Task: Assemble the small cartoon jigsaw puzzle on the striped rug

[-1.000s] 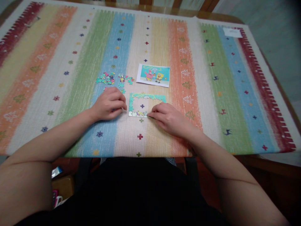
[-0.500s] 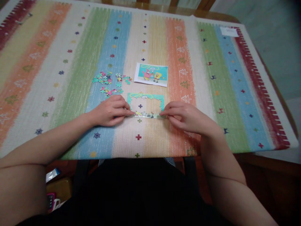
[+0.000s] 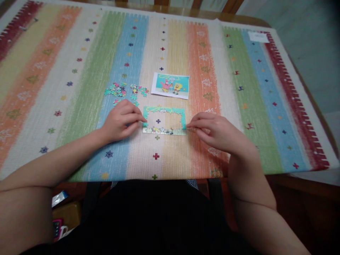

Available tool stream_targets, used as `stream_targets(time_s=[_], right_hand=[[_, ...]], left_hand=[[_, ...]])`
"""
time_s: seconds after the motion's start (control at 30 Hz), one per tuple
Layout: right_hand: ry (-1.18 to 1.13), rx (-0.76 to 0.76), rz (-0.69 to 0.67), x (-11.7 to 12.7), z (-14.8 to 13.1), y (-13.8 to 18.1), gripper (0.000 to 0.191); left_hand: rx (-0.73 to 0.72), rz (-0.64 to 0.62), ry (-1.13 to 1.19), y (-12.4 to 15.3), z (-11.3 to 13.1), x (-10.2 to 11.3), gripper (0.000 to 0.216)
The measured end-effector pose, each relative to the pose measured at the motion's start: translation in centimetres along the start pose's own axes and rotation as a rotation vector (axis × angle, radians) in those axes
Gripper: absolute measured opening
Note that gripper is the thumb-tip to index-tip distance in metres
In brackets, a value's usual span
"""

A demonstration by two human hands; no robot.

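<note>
A rectangular jigsaw puzzle border (image 3: 164, 131) lies flat on the tablecloth in front of me, joined on all four sides, with cloth showing through its middle. Its top and sides are turquoise, and small figures run along the pale bottom strip. My left hand (image 3: 122, 120) holds the left side, index fingertip on the edge and the other fingers curled. At the right side, my right hand (image 3: 212, 129) has its fingers drawn together against the edge. Behind the border lies a reference picture (image 3: 172, 86) of cartoon characters.
Loose puzzle pieces (image 3: 116, 89) form a pile at the back left, with a smaller cluster (image 3: 139, 90) beside it. More pieces are partly hidden behind my left hand. A white paper (image 3: 259, 37) lies at the far right corner of the striped tablecloth (image 3: 90, 71).
Both hands have shifted from the bottom strip to the border's left and right sides. My left hand moved left and slightly up, uncovering the bottom corner. The border stays in about the same place.
</note>
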State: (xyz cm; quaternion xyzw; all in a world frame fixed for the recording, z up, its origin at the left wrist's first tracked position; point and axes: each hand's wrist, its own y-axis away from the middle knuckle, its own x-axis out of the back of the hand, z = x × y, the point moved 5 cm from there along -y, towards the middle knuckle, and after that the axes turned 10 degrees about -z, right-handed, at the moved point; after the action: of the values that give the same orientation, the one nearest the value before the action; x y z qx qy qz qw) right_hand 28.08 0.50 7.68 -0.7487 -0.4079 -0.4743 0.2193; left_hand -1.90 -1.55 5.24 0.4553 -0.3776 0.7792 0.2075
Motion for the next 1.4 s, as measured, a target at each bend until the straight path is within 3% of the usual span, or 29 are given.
stream_targets(time_s=[0.07, 0.17, 0.43, 0.5, 0.63, 0.73, 0.93, 1.4], right_hand=[[-0.008, -0.046, -0.017, 0.6, 0.6, 0.5, 0.035], [-0.028, -0.051, -0.092, 0.3, 1.0, 0.7, 0.036], [-0.063, -0.008, -0.185, -1.6, 0.7, -0.1, 0.035], [-0.06, -0.014, -0.164, -1.5, 0.7, -0.1, 0.035], [-0.001, -0.084, -0.042, -0.9, 1.5, 0.0, 0.031], [0.029, -0.142, -0.043, -1.2, 2.3, 0.0, 0.026], [0.009, -0.14, -0.112, -1.6, 3.0, 0.1, 0.023], [-0.036, -0.129, -0.108, -2.2, 2.8, -0.7, 0.012]], left_hand=[[0.06, 0.04, -0.007, 0.2, -0.9, 0.5, 0.021], [0.118, -0.048, 0.001, 0.3, -1.8, 0.0, 0.019], [0.059, -0.154, 0.053, 0.1, -1.8, -1.6, 0.022], [0.071, -0.201, 0.05, 0.0, -1.8, -1.9, 0.042], [0.1, -0.333, 0.02, -0.1, -1.9, -2.8, 0.1], [0.134, -0.395, 0.003, -0.1, -2.1, -3.3, 0.116], [0.157, -0.416, 0.009, -0.1, -2.3, -3.6, 0.114], [0.181, -0.409, -0.003, 0.0, -2.5, -3.7, 0.116]])
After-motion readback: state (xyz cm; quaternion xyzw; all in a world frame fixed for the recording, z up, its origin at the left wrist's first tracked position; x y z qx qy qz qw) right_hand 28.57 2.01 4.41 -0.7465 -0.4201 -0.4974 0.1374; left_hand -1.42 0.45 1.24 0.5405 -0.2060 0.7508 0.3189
